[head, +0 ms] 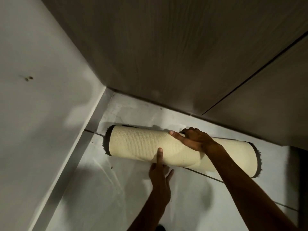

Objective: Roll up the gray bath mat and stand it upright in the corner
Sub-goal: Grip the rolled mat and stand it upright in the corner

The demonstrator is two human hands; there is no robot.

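**Head view: rolled mat lying flat under both my hands**

The bath mat (141,144) is fully rolled, its cream mesh backing facing out and dark gray pile showing as a fringe at each end. It lies on its side on the pale floor tiles (100,197), not upright. My right hand (193,139) lies over the top of the roll, thumb stretched along the near side and fingers curled over the far side, gripping it loosely rather than closing round it. My left hand (159,170) sits at the near underside, index finger pressed up against the backing, the other fingers spread low by the floor; it holds nothing. Beyond my right hand runs the dark wood-grain panel (166,55). Off the roll's end past my left hand, the white wall (41,97) meets that panel in the corner.
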